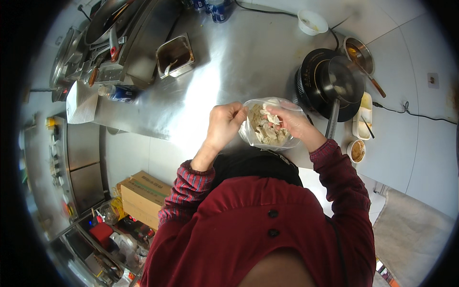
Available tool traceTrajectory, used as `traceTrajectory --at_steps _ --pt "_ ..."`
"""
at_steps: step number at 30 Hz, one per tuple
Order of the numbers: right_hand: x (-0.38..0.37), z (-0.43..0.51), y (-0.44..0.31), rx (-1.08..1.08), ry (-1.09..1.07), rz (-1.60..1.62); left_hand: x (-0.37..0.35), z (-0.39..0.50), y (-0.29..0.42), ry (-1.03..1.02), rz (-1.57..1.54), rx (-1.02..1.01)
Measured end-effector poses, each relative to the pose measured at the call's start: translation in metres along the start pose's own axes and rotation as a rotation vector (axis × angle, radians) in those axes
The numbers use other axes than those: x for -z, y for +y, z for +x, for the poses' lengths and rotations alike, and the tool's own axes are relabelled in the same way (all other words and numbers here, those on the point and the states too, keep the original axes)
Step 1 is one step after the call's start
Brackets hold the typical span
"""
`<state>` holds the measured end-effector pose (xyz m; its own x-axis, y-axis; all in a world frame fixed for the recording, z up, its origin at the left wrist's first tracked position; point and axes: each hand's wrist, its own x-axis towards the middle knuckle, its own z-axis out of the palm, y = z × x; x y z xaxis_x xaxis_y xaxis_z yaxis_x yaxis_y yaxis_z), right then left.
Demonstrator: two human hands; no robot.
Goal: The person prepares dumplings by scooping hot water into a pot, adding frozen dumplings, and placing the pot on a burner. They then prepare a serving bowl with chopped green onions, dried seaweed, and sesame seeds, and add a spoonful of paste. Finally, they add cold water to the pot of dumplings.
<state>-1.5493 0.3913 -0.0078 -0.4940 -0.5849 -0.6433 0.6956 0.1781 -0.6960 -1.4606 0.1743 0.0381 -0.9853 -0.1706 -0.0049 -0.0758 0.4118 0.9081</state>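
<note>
A clear plastic bag (247,134) stands open at the near edge of the steel counter. Pale folded dough pieces, which look like small wontons (270,133), fill much of it. My left hand (225,120) pinches the bag's rim on the left side. Reaching in from the right, my right hand (294,121) holds a few of the pale pieces (273,118) between thumb and fingers, just over the others. To the right of the bag, a saucepan (342,82) with clear liquid sits on a black induction cooker (308,86), its metal handle (333,116) pointing towards me.
On the steel counter (247,53) are a steel pan of dark sauce (175,55) and a white bowl (312,22). Right of the cooker lie a steel bowl (365,53), a white divided tray (363,131) and a cup of brown paste (357,150). Stacked paper trays (80,104) stand left.
</note>
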Motion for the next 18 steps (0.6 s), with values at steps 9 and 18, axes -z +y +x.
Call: traceTrajectory --at_steps 9,18 --pt "-0.01 -0.013 -0.003 -0.082 -0.086 0.569 -0.003 0.001 0.003 -0.02 -0.025 -0.022" --pt "-0.027 -0.035 -0.011 -0.05 -0.093 0.547 -0.002 0.0 -0.002 -0.067 -0.001 -0.016"
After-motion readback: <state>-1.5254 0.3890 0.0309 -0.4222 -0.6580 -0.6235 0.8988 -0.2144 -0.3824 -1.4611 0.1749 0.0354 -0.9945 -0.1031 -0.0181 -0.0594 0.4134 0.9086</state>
